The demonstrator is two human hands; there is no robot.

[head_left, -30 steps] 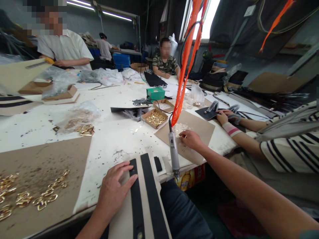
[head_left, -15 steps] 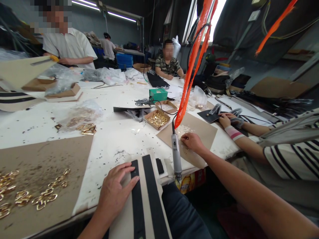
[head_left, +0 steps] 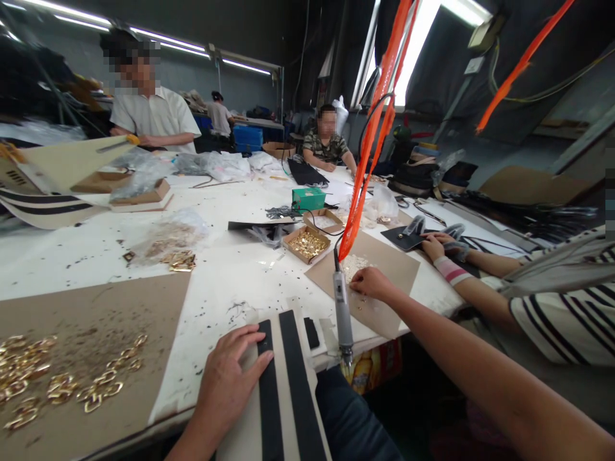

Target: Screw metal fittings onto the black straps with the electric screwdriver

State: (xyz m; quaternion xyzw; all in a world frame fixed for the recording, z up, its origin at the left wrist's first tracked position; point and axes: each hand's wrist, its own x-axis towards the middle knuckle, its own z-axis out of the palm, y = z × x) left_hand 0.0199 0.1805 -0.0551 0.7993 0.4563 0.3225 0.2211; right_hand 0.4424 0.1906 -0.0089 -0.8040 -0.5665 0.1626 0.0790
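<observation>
My left hand (head_left: 229, 376) lies open on a cream panel with black stripes (head_left: 275, 390), fingers spread, the tips resting on one black strip. The panel overhangs the table's near edge above my lap. My right hand (head_left: 372, 283) is over a brown cardboard sheet (head_left: 401, 269), beside a pile of small pale pieces (head_left: 355, 263). Its fingers are pinched together; whatever is between them is too small to make out. A grey electric screwdriver (head_left: 343, 314) hangs upright by its cord and orange strips, between my two hands.
A box of small gold parts (head_left: 307, 244) stands beyond the screwdriver, near a green box (head_left: 309, 199). Gold chain links (head_left: 98, 381) lie on cardboard at left. A co-worker's hands (head_left: 435, 246) handle a black piece (head_left: 403, 237) at right. Other people sit across the table.
The view has tilted up a little and shifted left, so the scene sits lower and to the right. Both hands have stayed in nearly the same places.
</observation>
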